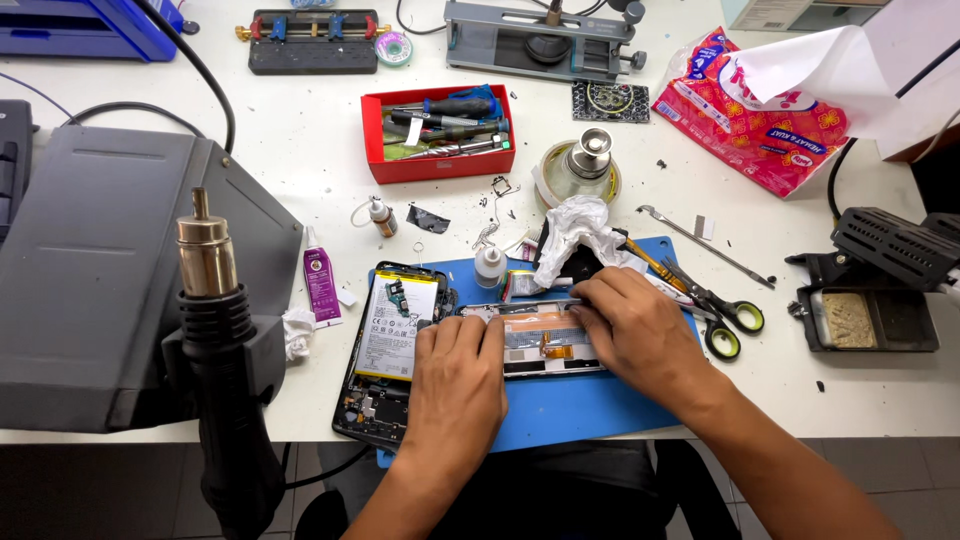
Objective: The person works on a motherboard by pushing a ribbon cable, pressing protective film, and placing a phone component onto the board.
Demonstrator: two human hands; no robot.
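My left hand (458,385) lies flat with its fingers pressing the left end of a phone screen panel (540,345) that rests face down on the blue mat (560,405). My right hand (640,335) rests on the panel's right upper edge, fingertips pinched at the rim; whether they hold a small tool is hidden. To the left lies an opened phone body (392,345) with its white battery showing. A crumpled white tissue (578,232) and a small white bottle (489,268) sit just behind the panel.
A hot air gun (222,340) stands upright at the front left beside a grey station (95,270). Scissors (722,310), a red tool tray (440,130), tape roll (578,170), a purple tube (320,283), a red tissue pack (755,115) and a sponge holder (870,315) surround the mat.
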